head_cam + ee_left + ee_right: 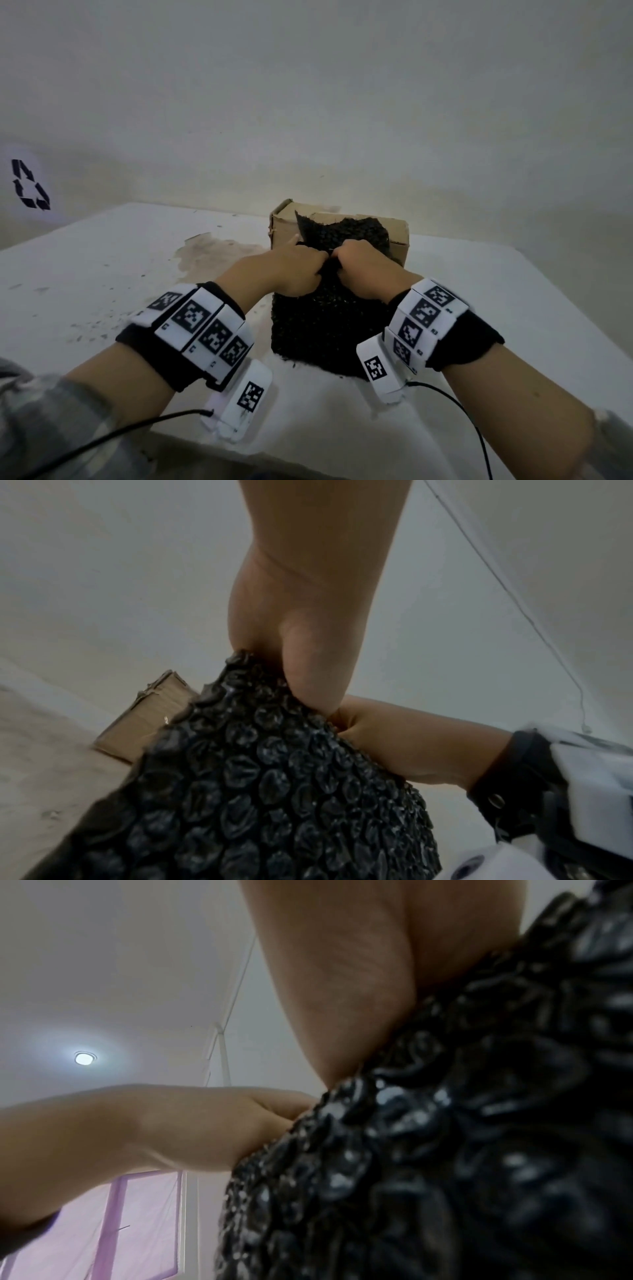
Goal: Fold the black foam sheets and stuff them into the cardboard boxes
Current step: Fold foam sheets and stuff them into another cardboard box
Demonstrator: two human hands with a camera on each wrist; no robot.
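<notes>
A black bubbly foam sheet lies folded on the white table, its far part rising up against a brown cardboard box behind it. My left hand and right hand sit knuckle to knuckle at the sheet's middle, both with fingers curled into a bunched fold of it. In the left wrist view the left hand pinches the sheet, the right hand grips beside it, and the box shows behind. The right wrist view shows the sheet close up under the right hand.
The white table has a brownish stain left of the box and dark specks near my left wrist. A wall stands close behind the box. Cables trail from both wrist bands toward me.
</notes>
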